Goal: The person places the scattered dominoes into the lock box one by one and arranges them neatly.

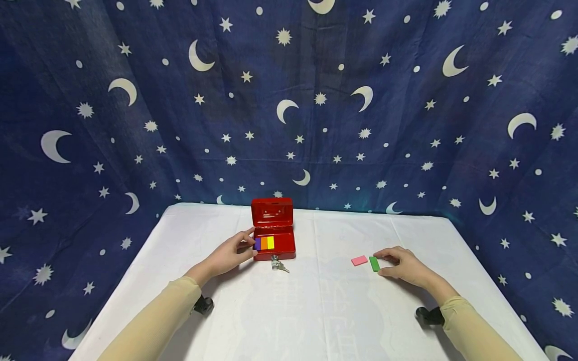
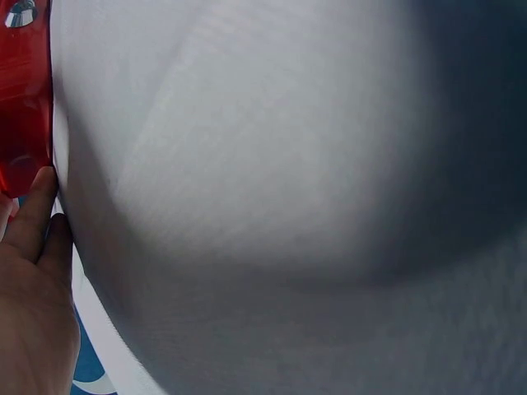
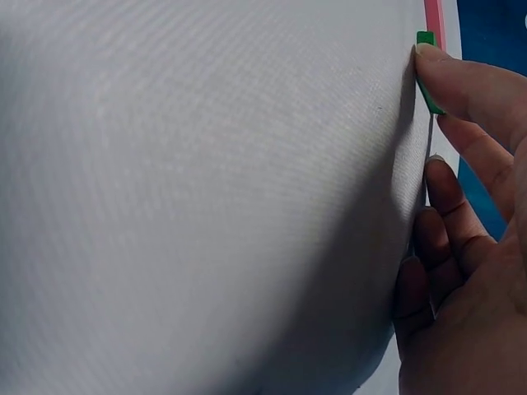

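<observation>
A small red metal cash box stands with its lid raised. In its left part lie a purple block, an orange block and a yellow block, side by side. My left hand rests against the box's left side, thumb near the front corner, index finger near the hinge; the left wrist view shows extended fingers touching the red wall. My right hand holds a flat green block by its ends between thumb and index finger. Just left of it lies a pink block.
A lock with keys hangs or lies at the box's front edge. A white cloth covers the table. Behind it hangs a dark blue curtain with moons and stars.
</observation>
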{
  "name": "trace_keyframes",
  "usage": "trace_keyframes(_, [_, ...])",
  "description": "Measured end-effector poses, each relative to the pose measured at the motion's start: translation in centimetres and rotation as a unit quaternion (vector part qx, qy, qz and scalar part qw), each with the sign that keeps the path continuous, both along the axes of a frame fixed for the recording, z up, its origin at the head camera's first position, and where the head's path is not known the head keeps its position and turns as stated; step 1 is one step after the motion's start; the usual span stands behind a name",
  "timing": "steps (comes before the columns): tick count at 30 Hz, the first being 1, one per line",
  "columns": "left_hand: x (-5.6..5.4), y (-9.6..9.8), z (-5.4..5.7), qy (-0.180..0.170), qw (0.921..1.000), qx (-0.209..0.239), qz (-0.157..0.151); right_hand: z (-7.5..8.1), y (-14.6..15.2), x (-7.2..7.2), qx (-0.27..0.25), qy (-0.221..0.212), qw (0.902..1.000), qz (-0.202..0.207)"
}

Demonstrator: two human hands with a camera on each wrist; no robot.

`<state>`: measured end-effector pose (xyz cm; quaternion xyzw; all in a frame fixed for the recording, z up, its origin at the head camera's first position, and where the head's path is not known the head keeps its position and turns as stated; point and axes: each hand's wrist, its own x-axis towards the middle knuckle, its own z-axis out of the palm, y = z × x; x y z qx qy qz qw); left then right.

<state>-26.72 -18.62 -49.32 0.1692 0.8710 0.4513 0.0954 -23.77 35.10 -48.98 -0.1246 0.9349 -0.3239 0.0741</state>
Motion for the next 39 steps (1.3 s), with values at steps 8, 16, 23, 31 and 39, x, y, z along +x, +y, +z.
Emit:
trace_keyframes(8, [-0.03, -0.05, 0.06, -0.002, 1.0000, -0.006, 0.005, -0.18, -0.16, 0.00, 0.002, 0.013, 0.9999, 0.001])
trace_keyframes(16, [-0.06, 0.03, 0.06, 0.001, 1.0000, -0.006, 0.003, -0.17, -0.08, 0.03, -0.010, 0.023, 0.9996, 0.011])
trace_keyframes(23, [-0.01, 0.06, -0.02, 0.006, 0.9999, -0.007, 0.007, -0.26, -0.13, -0.02, -0.013, 0.019, 0.9997, 0.008])
trace_keyframes(31, [-0.02, 0.02, -0.01, 0.009, 0.9999, -0.006, 0.007, -0.47, -0.10, -0.16, -0.014, 0.023, 0.9996, 0.002])
trace_keyframes(39, [-0.02, 0.07, 0.02, 0.011, 0.9999, -0.007, 0.006, -0.50, -0.08, -0.03, 0.012, 0.035, 0.9993, -0.002])
